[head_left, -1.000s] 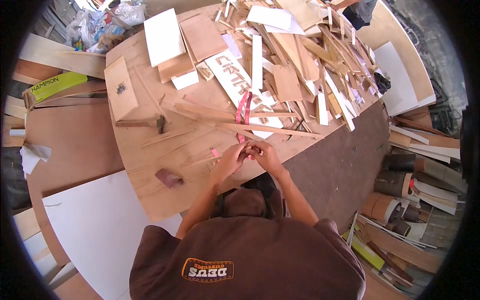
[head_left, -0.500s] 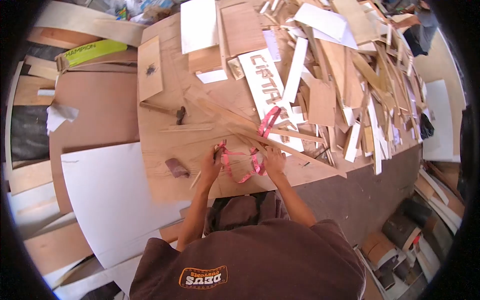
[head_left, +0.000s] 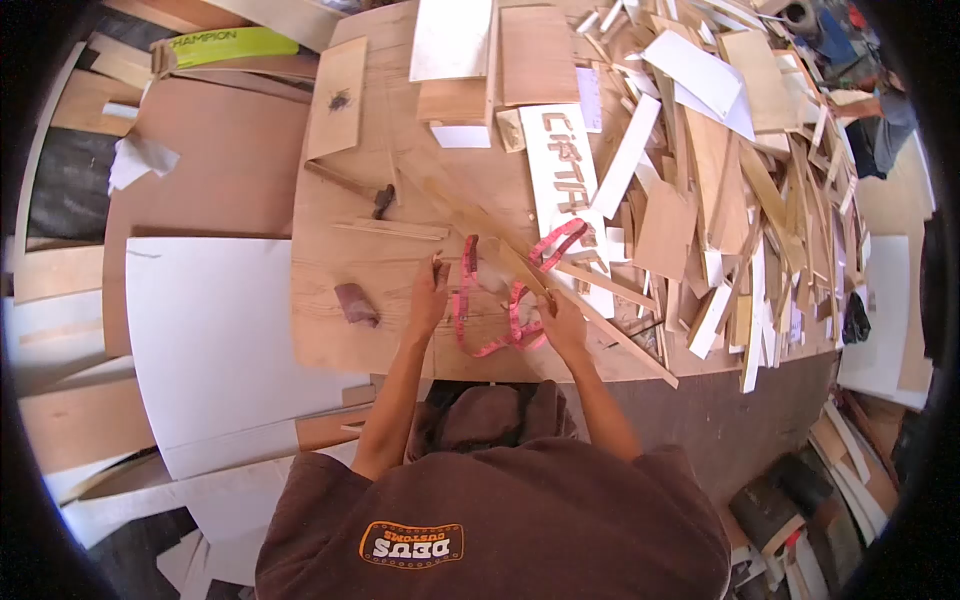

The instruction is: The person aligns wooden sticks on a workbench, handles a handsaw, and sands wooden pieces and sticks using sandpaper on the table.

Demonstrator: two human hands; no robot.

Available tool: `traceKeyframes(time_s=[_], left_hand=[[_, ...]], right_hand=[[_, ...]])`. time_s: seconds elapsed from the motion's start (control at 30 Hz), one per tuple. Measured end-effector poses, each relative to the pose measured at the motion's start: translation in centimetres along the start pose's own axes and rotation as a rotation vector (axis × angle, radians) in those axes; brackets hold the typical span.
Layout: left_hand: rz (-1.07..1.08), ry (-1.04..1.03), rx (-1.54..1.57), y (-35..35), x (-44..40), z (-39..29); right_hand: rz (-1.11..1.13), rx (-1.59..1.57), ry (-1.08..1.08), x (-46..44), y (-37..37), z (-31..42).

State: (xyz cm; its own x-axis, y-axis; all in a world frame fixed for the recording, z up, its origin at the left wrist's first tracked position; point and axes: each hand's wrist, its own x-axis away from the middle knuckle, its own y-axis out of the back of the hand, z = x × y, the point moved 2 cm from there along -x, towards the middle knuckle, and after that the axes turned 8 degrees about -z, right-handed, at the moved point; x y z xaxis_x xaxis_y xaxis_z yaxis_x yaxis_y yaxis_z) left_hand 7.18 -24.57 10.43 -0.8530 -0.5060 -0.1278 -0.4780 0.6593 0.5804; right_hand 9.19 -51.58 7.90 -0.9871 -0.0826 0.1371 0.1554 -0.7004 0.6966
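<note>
A pink measuring tape (head_left: 461,318) hangs in a loose loop between my hands, and part of it lies over the lettered white board (head_left: 562,165). My right hand (head_left: 563,325) is closed around the near end of a thin wooden strip (head_left: 487,228), with the tape running close by its fingers. The strip points away to the upper left and is blurred. My left hand (head_left: 430,298) is closed just left of the tape's upright stretch; what its fingertips pinch, if anything, is too small to tell. Another narrow strip (head_left: 620,350) slants below the board.
A heap of wood offcuts (head_left: 720,190) covers the table's right side. A hammer-like tool (head_left: 383,201), a thin wood piece (head_left: 390,230) and a brown scrap (head_left: 356,304) lie on the left. A large white sheet (head_left: 230,350) leans beside the table. Part of another person (head_left: 880,130) shows far right.
My left hand has moved up and come away from the tape's gathered part. The tape loop has spread taller. The strip in my right hand has shifted, and the view has turned slightly.
</note>
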Motion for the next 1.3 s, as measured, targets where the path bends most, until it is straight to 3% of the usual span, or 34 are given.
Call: traceKeyframes(time_s=[0.1, 0.13, 0.17, 0.2, 0.23, 0.3, 0.33, 0.4, 0.6, 0.7, 0.87, 0.93, 1.07, 1.13, 1.17, 1.23, 1.3], left_hand=[[0.037, 0.160, 0.081, -0.8, -0.3, 1.2], [0.031, 0.151, 0.077, -1.4, -0.6, 2.0], [-0.078, -0.019, 0.034, -2.1, -1.1, 2.5], [-0.184, -0.186, -0.006, -2.1, -1.4, 2.0], [-0.185, -0.188, 0.000, -2.0, -1.6, 1.9], [0.012, -0.302, -0.096, -1.6, -2.1, 1.0], [0.010, -0.309, -0.085, -0.5, -2.0, -1.5], [0.203, 0.323, 0.743, 1.7, -1.2, -6.3], [0.171, 0.203, 0.640, 6.5, 0.1, -3.1], [0.124, 0.210, 0.774, 9.1, 1.4, -0.6], [0.039, 0.088, 0.869, 16.3, 0.9, 1.7], [-0.060, -0.183, 0.687, 19.1, 0.0, 3.9], [0.170, -0.059, 0.736, 23.4, -1.4, 8.2], [0.246, 0.303, 0.616, 23.3, -1.5, 11.9], [0.260, 0.300, 0.626, 22.4, -1.9, 15.2], [0.209, -0.061, 0.018, 19.9, -2.2, 22.4], [0.257, 0.020, 0.107, 18.5, -1.7, 24.2]], right_hand=[[0.036, -0.298, -0.020, -0.1, -1.3, 0.3], [0.069, -0.521, -0.089, -0.1, -2.2, 0.5], [0.101, -0.740, -0.161, 0.0, -2.9, 0.5], [0.097, -0.740, -0.158, 0.1, -3.0, 0.9], [0.104, -0.683, -0.111, 0.3, -3.1, 1.3], [0.102, -0.618, -0.060, 0.9, -3.0, 2.3], [0.131, -0.569, -0.063, 1.3, -2.4, 3.5], [0.143, -0.514, -0.057, 2.1, -1.6, 5.5], [0.089, -0.336, 0.071, 4.8, -2.8, 11.7], [0.007, -0.509, 0.201, 6.0, -5.8, 17.1], [0.069, -0.692, 0.084, 7.7, -9.7, 26.8], [0.140, -0.695, 0.085, 8.6, -12.1, 28.3], [0.217, -0.932, -0.055, 11.1, -12.8, 31.6], [0.208, -0.960, -0.082, 11.7, -13.3, 32.1], [0.221, -0.980, -0.111, 11.9, -13.3, 32.1], [0.211, -1.003, -0.139, 12.6, -13.1, 32.6], [0.200, -0.983, -0.129, 12.9, -13.3, 32.6]])
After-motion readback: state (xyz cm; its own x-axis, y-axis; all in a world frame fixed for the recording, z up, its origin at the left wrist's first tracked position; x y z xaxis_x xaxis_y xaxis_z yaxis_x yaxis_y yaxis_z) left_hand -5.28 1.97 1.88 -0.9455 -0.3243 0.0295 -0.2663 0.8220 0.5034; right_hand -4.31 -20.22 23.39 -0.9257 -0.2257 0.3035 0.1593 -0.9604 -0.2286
